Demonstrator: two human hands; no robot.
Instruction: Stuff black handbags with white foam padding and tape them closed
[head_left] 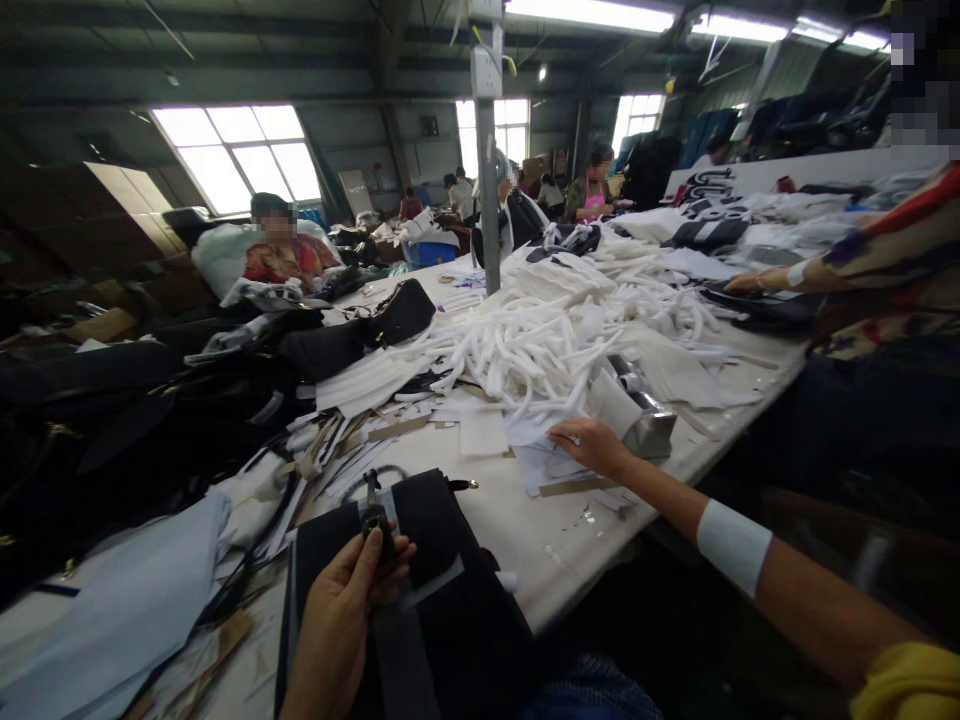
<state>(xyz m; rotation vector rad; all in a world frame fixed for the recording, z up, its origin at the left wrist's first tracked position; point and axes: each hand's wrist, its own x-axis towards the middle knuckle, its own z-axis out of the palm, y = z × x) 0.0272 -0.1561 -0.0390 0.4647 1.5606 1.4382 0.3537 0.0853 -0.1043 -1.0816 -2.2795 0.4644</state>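
Observation:
A black handbag (442, 590) lies in front of me at the table's near edge, with a clear strip of film or tape across it. My left hand (352, 590) pinches a black strap (374, 518) with a small fitting at the top of this bag, thumb on top. Farther right, my right hand (592, 446) reaches over the table, its fingers closed at the edge of a thin white sheet (536, 435) on a small stack. Close beside that hand stands a grey-silver wrapped item (649, 432). A white band circles my right forearm.
White padding strips (540, 335) are heaped mid-table around a grey post (489, 200). Black bags (135, 400) crowd the left side, near pale sheets (127, 610) and paper scraps. A co-worker's hand (754, 282) touches a black item at right; another person sits at far left.

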